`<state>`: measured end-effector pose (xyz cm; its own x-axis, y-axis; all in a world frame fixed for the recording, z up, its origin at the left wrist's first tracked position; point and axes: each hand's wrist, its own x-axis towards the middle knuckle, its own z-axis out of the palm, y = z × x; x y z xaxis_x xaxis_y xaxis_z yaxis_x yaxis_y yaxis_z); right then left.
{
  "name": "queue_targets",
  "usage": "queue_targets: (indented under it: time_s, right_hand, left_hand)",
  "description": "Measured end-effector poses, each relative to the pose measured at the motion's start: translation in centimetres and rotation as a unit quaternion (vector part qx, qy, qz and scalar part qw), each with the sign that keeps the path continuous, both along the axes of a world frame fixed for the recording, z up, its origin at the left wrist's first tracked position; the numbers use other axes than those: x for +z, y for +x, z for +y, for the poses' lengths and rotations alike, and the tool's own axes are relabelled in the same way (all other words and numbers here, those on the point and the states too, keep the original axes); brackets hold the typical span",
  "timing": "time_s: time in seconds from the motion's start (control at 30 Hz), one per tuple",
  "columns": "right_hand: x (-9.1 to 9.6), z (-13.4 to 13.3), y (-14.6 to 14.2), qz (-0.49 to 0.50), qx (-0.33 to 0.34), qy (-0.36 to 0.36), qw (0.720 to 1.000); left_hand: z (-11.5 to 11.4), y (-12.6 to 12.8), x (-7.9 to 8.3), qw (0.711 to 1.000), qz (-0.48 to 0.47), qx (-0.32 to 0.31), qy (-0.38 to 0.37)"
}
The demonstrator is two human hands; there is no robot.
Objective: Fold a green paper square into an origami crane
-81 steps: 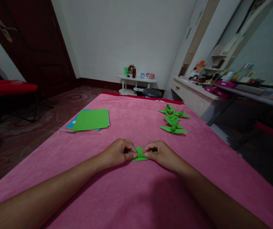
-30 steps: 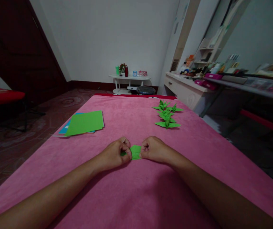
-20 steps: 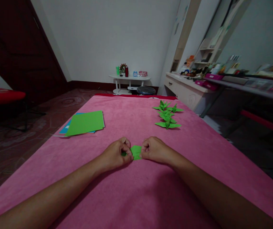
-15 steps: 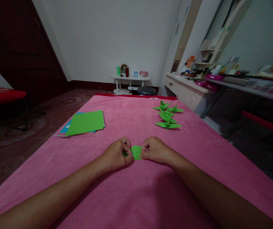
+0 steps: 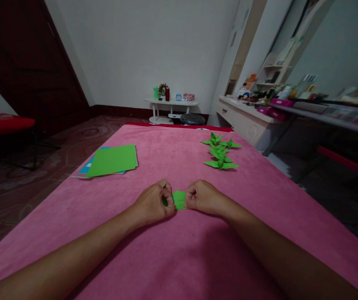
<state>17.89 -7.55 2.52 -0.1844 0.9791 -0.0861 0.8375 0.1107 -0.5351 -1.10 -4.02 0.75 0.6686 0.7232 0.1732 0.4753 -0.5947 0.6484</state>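
Note:
Between my two hands, low over the pink cloth, is a small folded piece of green paper [image 5: 179, 200]. My left hand [image 5: 157, 201] is closed, its thumb and fingers pinching the paper's left end; a bit of green shows inside the curl of the fingers. On the other side my right hand [image 5: 202, 197] has its fingers bent in and gripping the right end. Both ends of the paper are hidden by the fingers. Several green origami cranes [image 5: 220, 163] stand grouped beyond my right hand.
A stack of square paper, green sheet [image 5: 113, 160] on top and blue [image 5: 88, 166] below, lies to the left on the pink cloth [image 5: 166, 154]. A dressing table [image 5: 248, 114] stands at right, a white stand [image 5: 171, 101] by the far wall, and a red seat [image 5: 5, 123] at left.

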Motion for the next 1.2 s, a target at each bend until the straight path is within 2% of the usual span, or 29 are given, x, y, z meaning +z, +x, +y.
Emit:
queue_targets:
  time_s: [0.2,0.5,0.8,1.07,1.2]
  right_hand:
    - [0.54,-0.15,0.14,0.0,0.025,-0.008,1.0]
    - [0.27,0.02,0.5,0.042,0.057,-0.021,0.997]
    - [0.43,-0.11,-0.03,0.02,0.024,-0.017,0.999]
    - [0.24,0.05,0.17,0.022,0.041,-0.004,0.999]
    - [0.28,0.02,0.03,0.003,0.028,0.001,1.0]
  left_hand:
    - [-0.17,0.06,0.27,1.0,-0.01,0.01,-0.021]
    - [-0.29,-0.03,0.51,0.999,-0.006,0.023,-0.022]
    - [-0.24,0.09,0.32,0.999,0.013,0.036,-0.024]
    - [-0.14,0.15,0.14,0.999,0.021,0.039,-0.021]
    - [-0.09,0.19,0.05,0.999,0.018,0.041,-0.023]
